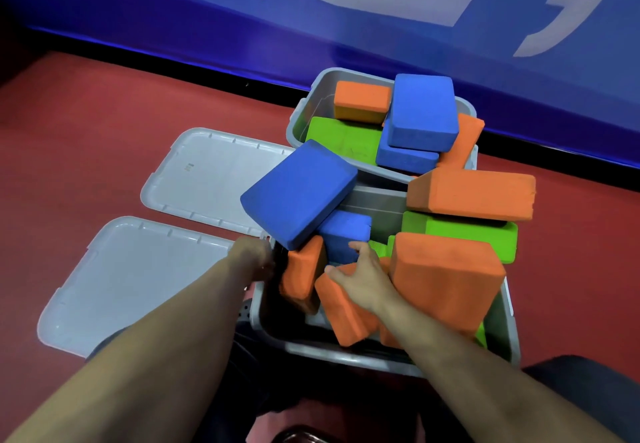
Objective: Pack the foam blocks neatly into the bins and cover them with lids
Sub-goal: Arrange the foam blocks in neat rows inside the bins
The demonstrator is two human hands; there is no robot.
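A: Starting at the left, what lay on the red floor (104, 124)?

B: Two pale grey plastic lids with rounded corners and ribbed rims, both lying flat. The near lid (131, 280) sat just beside the far lid (207, 176), with open floor to their left and beyond them.

A: And the left hand (252, 259)?

B: It reached to the left rim of the near bin (505, 332), under the tilted blue block (298, 193). Its fingers were hidden behind the rim and the blocks, so I could not tell whether they were spread or curled, or what they touched.

A: The right hand (363, 276)?

B: Fingers loosely spread, lying on top of a slanted orange block (343, 314) inside the near bin, fingertips touching a smaller blue block (343, 235). It pinched nothing that I could see.

A: How were the foam blocks packed?

B: Untidily. They were matte, grainy bricks with soft edges. In the near bin they stood at angles and rose above the rim: a big orange block (446, 276) on the right, a green block (467, 231) behind it, and a long orange block (474, 193) on top.

A: And farther off?

B: The far bin (311, 107), grey plastic too, stood close to the blue wall (207, 20), holding orange, green and blue blocks, one blue block (422, 113) lying on the top.
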